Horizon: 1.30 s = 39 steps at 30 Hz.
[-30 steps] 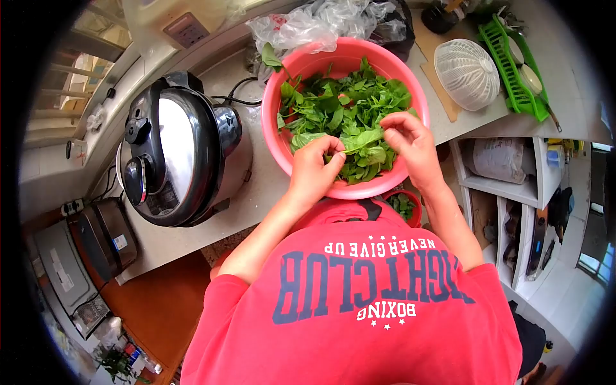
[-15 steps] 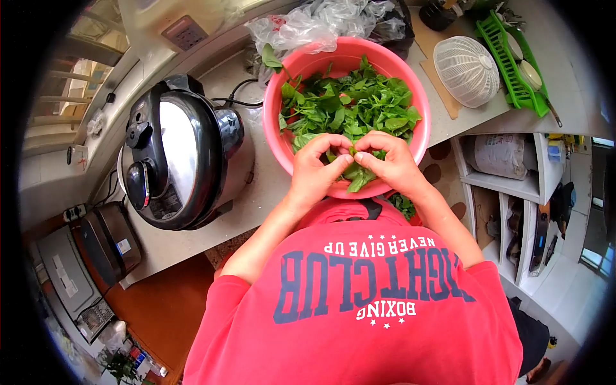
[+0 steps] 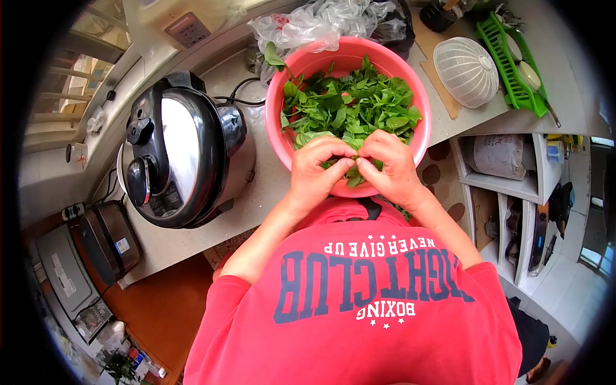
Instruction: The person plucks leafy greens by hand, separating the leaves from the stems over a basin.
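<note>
A pink basin (image 3: 276, 106) holds a heap of green leafy stems (image 3: 359, 102). Over the basin's near side, my left hand (image 3: 317, 170) pinches thumb and forefinger on a small green stem (image 3: 355, 157). Its tip meets my right hand (image 3: 390, 165), which is closed in a pinch on the same stem. Leaves hang just below the fingertips, partly hidden by both hands. One leaf (image 3: 274, 58) sticks up over the basin's far left rim.
To the left stands a black and silver pressure cooker (image 3: 183, 154) with its cable behind. Plastic bags (image 3: 321, 25) lie beyond the basin. A white mesh basket (image 3: 466, 72) and a green rack (image 3: 513, 70) are at the right, above white shelves (image 3: 507, 185).
My right hand has moved left and in toward my left hand, and the two now meet at the fingertips. A leafy piece held between them earlier now shows less.
</note>
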Motion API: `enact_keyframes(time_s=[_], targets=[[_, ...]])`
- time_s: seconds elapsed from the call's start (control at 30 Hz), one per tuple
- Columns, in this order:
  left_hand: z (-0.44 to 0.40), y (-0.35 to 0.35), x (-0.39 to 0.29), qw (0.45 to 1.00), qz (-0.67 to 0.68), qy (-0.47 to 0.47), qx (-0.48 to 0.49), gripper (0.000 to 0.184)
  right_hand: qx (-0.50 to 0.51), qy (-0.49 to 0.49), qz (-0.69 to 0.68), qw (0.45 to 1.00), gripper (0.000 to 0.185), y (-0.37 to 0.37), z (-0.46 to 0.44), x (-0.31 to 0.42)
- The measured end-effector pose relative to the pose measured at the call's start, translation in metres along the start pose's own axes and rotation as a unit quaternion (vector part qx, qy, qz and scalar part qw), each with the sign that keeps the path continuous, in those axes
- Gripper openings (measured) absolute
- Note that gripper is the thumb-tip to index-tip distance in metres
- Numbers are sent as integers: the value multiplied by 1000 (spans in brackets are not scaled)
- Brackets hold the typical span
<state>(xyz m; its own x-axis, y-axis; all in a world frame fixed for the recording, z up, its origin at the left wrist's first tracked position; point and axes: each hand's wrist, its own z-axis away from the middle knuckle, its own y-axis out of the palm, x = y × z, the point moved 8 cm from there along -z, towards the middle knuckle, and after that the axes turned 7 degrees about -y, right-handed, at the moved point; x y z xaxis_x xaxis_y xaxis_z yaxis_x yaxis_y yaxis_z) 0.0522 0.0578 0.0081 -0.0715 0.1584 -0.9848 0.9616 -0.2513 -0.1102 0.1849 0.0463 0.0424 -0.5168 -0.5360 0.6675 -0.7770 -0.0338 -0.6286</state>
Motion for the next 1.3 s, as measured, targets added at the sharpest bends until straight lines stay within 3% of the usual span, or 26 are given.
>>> enact_keyframes(time_s=[0.13,0.2,0.27,0.33,0.43,0.47,0.5,0.57,0.63,0.73,0.9,0.93,0.97,1.0,1.13,1.23,1.3], targets=[[-3,0,-2,998,-37,43,1,13,-14,106,-134,985,5,12,8,-17],[-4,1,-11,987,-108,120,19,14,-10,155,-170,973,4,20,14,-26],[-5,0,-15,984,-104,140,28,15,-2,281,-369,886,3,42,29,-43],[-4,1,-17,981,-100,161,35,16,-2,317,-411,855,4,46,30,-39],[-3,-1,-1,993,-51,107,18,12,-6,351,-502,790,4,53,33,-41],[-4,-7,22,995,93,-15,-22,9,-12,351,-552,756,3,55,32,-42],[0,-9,47,961,234,-137,-61,5,-13,351,-552,757,3,53,32,-45],[-2,-7,66,858,466,-210,-50,8,-25,321,-637,701,4,47,27,-45],[0,-13,78,809,539,-232,-39,12,-39,337,-624,704,6,39,27,-49],[5,-19,82,786,564,-250,-42,12,-102,337,-525,774,6,14,27,-61],[9,-18,79,747,616,-247,-32,9,-67,336,-457,821,8,9,42,-89],[9,-15,77,730,635,-249,-28,8,12,309,-303,901,11,8,40,-90],[9,-14,75,730,637,-247,-26,8,92,272,-137,948,15,7,37,-89],[11,-11,74,713,651,-261,-26,9,86,213,-34,973,17,-7,24,-76],[18,-5,73,690,659,-295,-49,6,0,144,39,989,15,-39,-12,-91],[23,-1,78,698,650,-294,-66,6,-7,65,126,990,16,-49,-49,-112],[31,5,77,683,658,-310,-65,8,44,66,141,987,20,-35,-64,-143]])
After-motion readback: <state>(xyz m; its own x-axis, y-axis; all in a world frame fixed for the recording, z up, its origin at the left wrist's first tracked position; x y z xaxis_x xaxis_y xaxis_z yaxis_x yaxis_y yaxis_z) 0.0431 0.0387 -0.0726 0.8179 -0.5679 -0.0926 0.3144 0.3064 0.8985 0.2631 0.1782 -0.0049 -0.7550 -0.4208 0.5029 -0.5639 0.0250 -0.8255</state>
